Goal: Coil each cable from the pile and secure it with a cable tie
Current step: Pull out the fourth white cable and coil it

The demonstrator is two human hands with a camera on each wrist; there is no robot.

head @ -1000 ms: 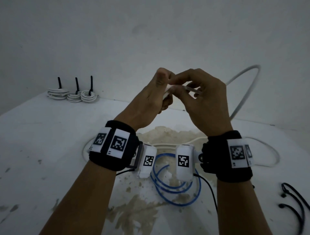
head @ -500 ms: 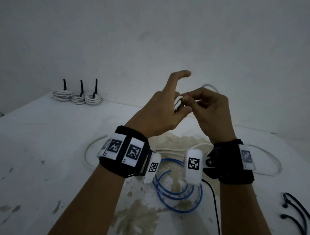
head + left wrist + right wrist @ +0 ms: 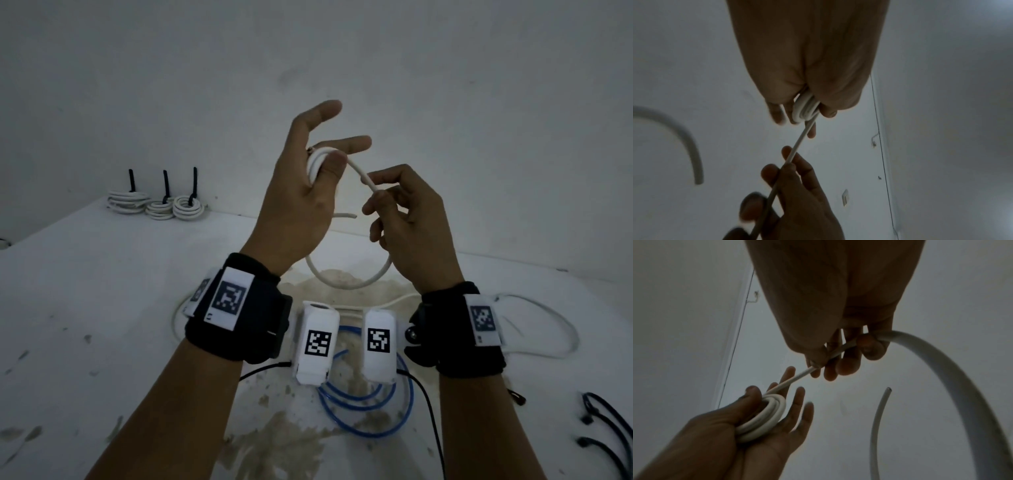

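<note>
My left hand (image 3: 320,164) is raised above the table, thumb clamping a small coil of white cable (image 3: 312,163) against the palm while the fingers stand nearly straight. The coil (image 3: 764,415) shows about three turns in the right wrist view. From it one strand (image 3: 797,142) runs to my right hand (image 3: 383,202), which pinches it between thumb and fingers. Past that hand the slack (image 3: 349,282) hangs in a loop under both hands. Its cut end (image 3: 346,216) points right, between the hands.
Three tied white coils (image 3: 157,204) with upright black ties sit at the table's back left. A loose blue cable (image 3: 366,411) and more white cable (image 3: 548,329) lie under my wrists. Black cable ties (image 3: 603,431) lie at the right edge. A wall stands close behind.
The hands have drawn apart. My left hand rose and spread its fingers with the coil under the thumb; my right hand slid down the strand, and the slack now hangs below.
</note>
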